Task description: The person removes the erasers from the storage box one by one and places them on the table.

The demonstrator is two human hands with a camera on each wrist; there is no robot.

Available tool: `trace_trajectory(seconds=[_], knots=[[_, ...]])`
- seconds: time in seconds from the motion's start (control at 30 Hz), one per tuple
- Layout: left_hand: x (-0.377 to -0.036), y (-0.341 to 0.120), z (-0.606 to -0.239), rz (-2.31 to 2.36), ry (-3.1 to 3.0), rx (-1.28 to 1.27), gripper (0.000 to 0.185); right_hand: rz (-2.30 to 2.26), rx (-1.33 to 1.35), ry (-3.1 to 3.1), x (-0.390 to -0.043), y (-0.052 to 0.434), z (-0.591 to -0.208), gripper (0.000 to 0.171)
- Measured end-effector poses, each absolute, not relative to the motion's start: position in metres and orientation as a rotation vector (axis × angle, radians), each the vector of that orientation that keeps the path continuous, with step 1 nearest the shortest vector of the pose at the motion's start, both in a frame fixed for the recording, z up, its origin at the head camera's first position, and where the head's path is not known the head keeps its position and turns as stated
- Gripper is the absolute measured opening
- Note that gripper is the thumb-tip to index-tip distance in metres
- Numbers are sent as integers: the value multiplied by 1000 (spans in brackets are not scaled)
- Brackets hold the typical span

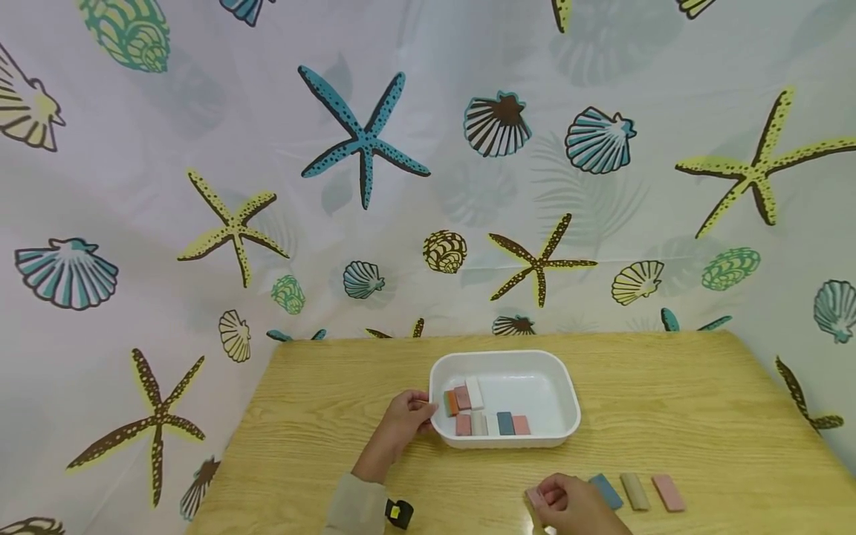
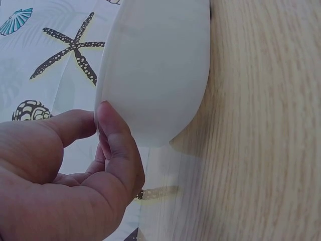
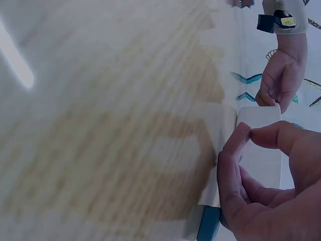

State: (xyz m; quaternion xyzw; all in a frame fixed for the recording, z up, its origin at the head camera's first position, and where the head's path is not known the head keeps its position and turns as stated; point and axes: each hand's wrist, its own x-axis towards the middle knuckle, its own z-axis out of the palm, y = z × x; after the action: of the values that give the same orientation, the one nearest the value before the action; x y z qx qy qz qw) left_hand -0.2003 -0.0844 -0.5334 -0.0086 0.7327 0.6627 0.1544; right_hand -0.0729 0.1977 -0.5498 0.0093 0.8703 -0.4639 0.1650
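Note:
A white tub [image 1: 504, 443] stands on the table, and my left hand [image 1: 403, 416] pinches its left rim between thumb and fingers. The left wrist view shows that hand [image 2: 95, 175] at the tub's wall [image 2: 155, 65]. Inside the tub lie several small flat blocks, among them a white block [image 1: 474, 392], a blue block [image 1: 504, 423] and an orange-and-green block [image 1: 451, 403]. In front of the tub, my right hand [image 1: 578, 509] pinches a pinkish block [image 1: 533, 496] at the table surface. Its fingers mostly hide that block in the right wrist view.
Right of my right hand, a blue block [image 1: 606, 491], a beige block [image 1: 634, 491] and a pink block [image 1: 669, 493] lie in a row. A patterned curtain [image 1: 414, 186] hangs behind the wooden table [image 1: 669, 401]. A dark strap [image 1: 399, 513] is at my left wrist.

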Motion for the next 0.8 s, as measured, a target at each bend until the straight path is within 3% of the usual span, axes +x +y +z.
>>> trace_trajectory(seconds=[0.57, 0.8], knots=[[-202, -83, -536, 1911, 2100, -35, 32, -1218, -63, 2570, -74, 191, -554, 28], [-203, -84, -537, 1901, 2096, -35, 33, -1246, -248, 2583, -74, 192, -555, 21]])
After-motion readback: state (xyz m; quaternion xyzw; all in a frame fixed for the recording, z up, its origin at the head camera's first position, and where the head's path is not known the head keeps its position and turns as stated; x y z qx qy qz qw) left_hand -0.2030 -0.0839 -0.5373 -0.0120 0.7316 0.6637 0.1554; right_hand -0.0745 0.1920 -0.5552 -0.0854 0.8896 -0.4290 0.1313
